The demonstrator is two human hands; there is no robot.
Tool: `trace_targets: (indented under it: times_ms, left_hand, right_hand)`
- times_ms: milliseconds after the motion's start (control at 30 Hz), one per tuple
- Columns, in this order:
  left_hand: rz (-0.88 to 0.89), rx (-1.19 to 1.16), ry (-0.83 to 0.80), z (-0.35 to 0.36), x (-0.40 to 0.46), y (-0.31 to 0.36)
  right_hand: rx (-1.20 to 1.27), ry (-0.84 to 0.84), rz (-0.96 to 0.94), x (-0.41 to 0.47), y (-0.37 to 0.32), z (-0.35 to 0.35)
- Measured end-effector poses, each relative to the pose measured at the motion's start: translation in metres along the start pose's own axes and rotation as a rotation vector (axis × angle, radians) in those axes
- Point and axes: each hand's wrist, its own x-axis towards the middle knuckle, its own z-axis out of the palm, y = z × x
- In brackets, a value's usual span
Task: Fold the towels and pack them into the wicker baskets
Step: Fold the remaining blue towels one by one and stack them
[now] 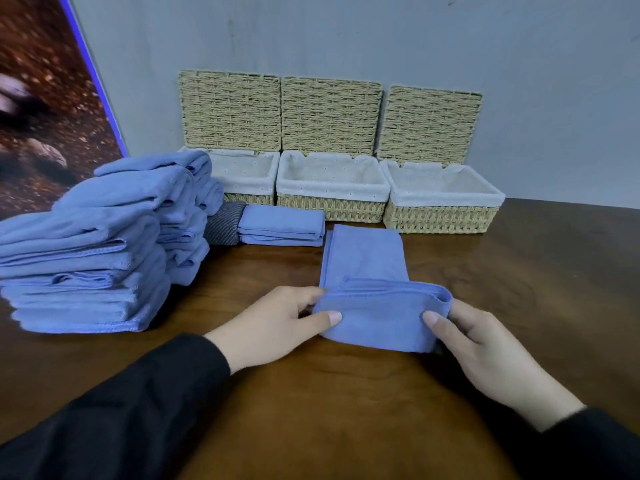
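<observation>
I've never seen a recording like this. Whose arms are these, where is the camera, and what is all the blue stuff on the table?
There is no machine here: a person in black sleeves works with bare hands. The single picture comes from a camera worn on the head, looking forward and down.

The left hand and right hand each pinch one end of a blue towel, folding its near end over while the far end lies flat on the wooden table.

To the left stands a tall pile of towels. Behind it lies a small stack of folded towels beside a dark grey striped cloth.

Along the wall stand three wicker baskets with pale cloth linings, lids open. No towels show inside them.
</observation>
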Motion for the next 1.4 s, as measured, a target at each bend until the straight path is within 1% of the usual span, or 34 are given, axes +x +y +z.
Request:
trace_targets:
  times_ms: [67, 133, 233, 367, 433, 467, 533, 567, 600, 633, 667, 700, 733, 767, 800, 833, 867, 933, 1000, 1100, 1200, 1267, 1333, 1367, 1400]
  left_hand:
    - [-0.02, -0.174, -0.022, -0.001, -0.008, 0.01]
    - [-0.053, -0.297, -0.034, 0.001, -0.014, 0.017]
    - [-0.116, -0.368, 0.018, -0.001, -0.011, 0.023]
    - [-0.194, -0.367, 0.119, -0.013, 0.012, 0.034]
    - [-0.224, -0.318, 0.183, -0.02, 0.031, 0.031]
    - [-0.234, -0.242, 0.242, -0.024, 0.041, 0.026]
    - [-0.26, 0.049, 0.401, -0.028, 0.057, 0.007]
    - [-0.249, 0.194, 0.485, -0.028, 0.06, -0.002]
    - [-0.205, 0.281, 0.548, -0.026, 0.058, -0.011]
    - [-0.132, 0.306, 0.576, -0.024, 0.055, -0.015]
    - [-0.043, 0.286, 0.568, -0.022, 0.051, -0.016]
    - [0.047, 0.256, 0.532, -0.021, 0.049, -0.016]
    - [0.13, 0.246, 0.476, -0.02, 0.048, -0.016]
    - [0.187, 0.268, 0.401, -0.018, 0.048, -0.016]
    - [0.212, 0.31, 0.315, -0.015, 0.049, -0.015]
    - [0.207, 0.375, 0.222, -0.012, 0.051, -0.016]
    - [0.182, 0.465, 0.126, -0.01, 0.053, -0.017]
    - [0.093, 0.64, -0.046, -0.006, 0.058, -0.019]
    - [0.04, 0.712, -0.132, -0.008, 0.059, -0.021]
    - [0.022, 0.737, -0.146, -0.013, 0.06, -0.025]
    - [0.004, 0.705, -0.128, -0.016, 0.059, -0.027]
    - [0.022, 0.666, -0.057, -0.017, 0.055, -0.029]
    - [0.092, 0.593, 0.08, -0.016, 0.048, -0.029]
    - [0.144, 0.546, 0.154, -0.015, 0.043, -0.029]
    - [0.195, 0.501, 0.2, -0.013, 0.038, -0.027]
  right_hand:
    - [0.112, -0.099, 0.037, -0.003, -0.01, -0.007]
    - [0.2, -0.147, 0.079, -0.005, -0.017, -0.011]
    - [0.23, -0.081, 0.137, 0.002, -0.019, -0.012]
    - [0.24, -0.007, 0.202, 0.037, -0.023, -0.014]
    - [0.192, 0.032, 0.228, 0.064, -0.02, -0.015]
    - [0.151, 0.036, 0.241, 0.077, -0.014, -0.014]
    - [-0.013, 0.045, 0.276, 0.098, 0.002, -0.006]
    - [-0.106, 0.081, 0.297, 0.106, 0.015, -0.001]
    - [-0.142, 0.162, 0.291, 0.109, 0.026, 0.003]
    - [-0.134, 0.271, 0.254, 0.107, 0.031, 0.004]
    - [-0.116, 0.376, 0.177, 0.101, 0.03, 0.003]
    - [-0.094, 0.434, 0.067, 0.095, 0.026, 0.001]
    - [-0.074, 0.424, -0.039, 0.088, 0.02, -0.001]
    - [-0.062, 0.348, -0.13, 0.082, 0.015, -0.002]
    - [-0.064, 0.213, -0.196, 0.076, 0.011, -0.002]
    - [-0.096, 0.05, -0.211, 0.072, 0.01, 0.002]
    - [-0.173, -0.106, -0.188, 0.069, 0.012, 0.006]
    - [-0.391, -0.339, -0.089, 0.069, 0.021, 0.013]
    - [-0.522, -0.448, -0.02, 0.071, 0.025, 0.013]
    - [-0.571, -0.481, 0.01, 0.07, 0.029, 0.008]
    - [-0.571, -0.447, -0.026, 0.068, 0.033, 0.007]
    - [-0.503, -0.353, -0.07, 0.065, 0.035, 0.007]
    - [-0.347, -0.212, -0.117, 0.058, 0.035, 0.004]
    - [-0.285, -0.174, -0.142, 0.054, 0.034, 0.002]
    - [-0.27, -0.174, -0.166, 0.05, 0.033, 0.001]
